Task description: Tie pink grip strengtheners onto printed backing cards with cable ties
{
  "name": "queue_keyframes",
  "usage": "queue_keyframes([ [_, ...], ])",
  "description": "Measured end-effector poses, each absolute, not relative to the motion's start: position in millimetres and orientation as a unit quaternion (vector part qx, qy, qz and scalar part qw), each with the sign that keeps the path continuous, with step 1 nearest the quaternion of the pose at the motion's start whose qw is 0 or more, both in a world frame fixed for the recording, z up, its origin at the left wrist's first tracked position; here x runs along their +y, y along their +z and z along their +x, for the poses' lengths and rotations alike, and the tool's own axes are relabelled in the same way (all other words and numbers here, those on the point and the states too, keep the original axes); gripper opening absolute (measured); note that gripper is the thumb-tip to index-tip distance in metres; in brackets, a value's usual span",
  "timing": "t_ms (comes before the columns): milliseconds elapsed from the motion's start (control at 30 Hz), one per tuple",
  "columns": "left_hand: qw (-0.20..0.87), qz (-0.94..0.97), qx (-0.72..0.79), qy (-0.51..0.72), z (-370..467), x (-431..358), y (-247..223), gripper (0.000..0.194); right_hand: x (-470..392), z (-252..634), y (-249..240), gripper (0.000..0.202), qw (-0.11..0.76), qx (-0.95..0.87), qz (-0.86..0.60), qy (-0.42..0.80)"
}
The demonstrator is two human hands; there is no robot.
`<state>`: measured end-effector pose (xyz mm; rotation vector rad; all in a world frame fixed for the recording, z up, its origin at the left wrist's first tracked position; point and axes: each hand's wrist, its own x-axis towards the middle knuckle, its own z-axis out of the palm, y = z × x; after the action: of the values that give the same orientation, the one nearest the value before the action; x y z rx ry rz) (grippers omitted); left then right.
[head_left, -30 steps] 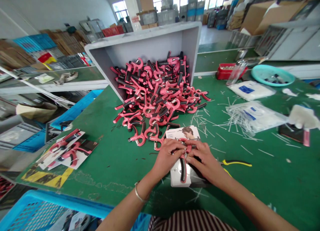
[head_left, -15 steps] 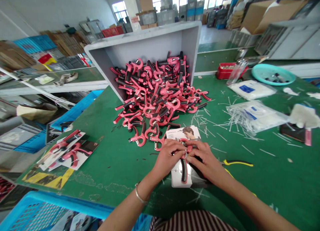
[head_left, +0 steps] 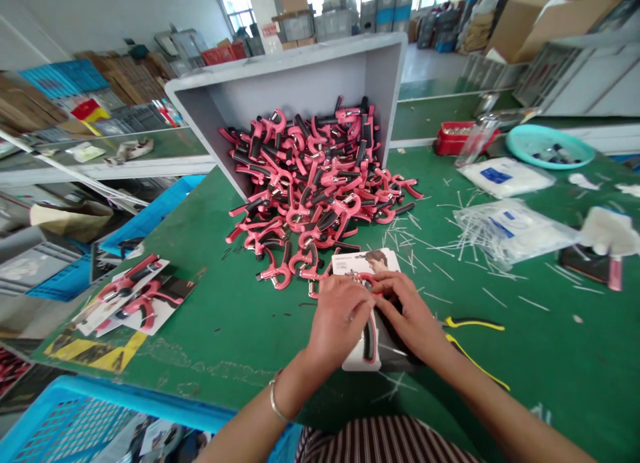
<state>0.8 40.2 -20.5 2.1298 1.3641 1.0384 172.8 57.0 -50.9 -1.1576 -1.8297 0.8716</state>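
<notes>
Low in the middle of the frame, both hands work on one pink hand gripper (head_left: 369, 329) lying on its printed backing card (head_left: 361, 264), which rests flat on the green table (head_left: 260, 329). The left hand (head_left: 340, 319) curls over the gripper's top end, fingers bent and pinching there; the right hand (head_left: 407, 316) presses in from the other side, fingertips meeting the left's over the same spot. Whether a tie sits between the fingers is hidden.

As a judgement, the work is at an early stage: only a few carded grippers (head_left: 135, 299) lie finished at the left edge of the table, while a big heap of loose grippers (head_left: 310, 183) spills from the tipped grey bin (head_left: 300, 83) in the upper middle. The one in hand looks seated on its card but not yet visibly fastened.

The gripper is pink with a black padded handle pointing toward the person. White plastic ties (head_left: 415, 246) are strewn about the table to the right, and yellow-handled cutters (head_left: 473, 326) lie just beside the right wrist
</notes>
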Motion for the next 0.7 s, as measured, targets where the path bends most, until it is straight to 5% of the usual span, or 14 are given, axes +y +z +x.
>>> queue_keyframes([
  [133,0.127,0.820,0.455,0.323,10,16,-28,0.018,55,166,-55,0.006,0.414,-0.707,-0.474,0.323],
  [367,0.203,0.731,0.503,0.415,5,15,-38,0.014,53,163,-56,0.005,0.415,-0.710,-0.478,0.309],
  [600,0.061,0.869,0.439,0.220,11,-5,-45,0.012,54,163,-49,0.007,0.411,-0.722,-0.468,0.302],
  [700,0.005,0.773,0.577,0.263,5,-17,-43,0.052,35,178,-31,0.008,0.377,-0.761,-0.466,0.249],
])
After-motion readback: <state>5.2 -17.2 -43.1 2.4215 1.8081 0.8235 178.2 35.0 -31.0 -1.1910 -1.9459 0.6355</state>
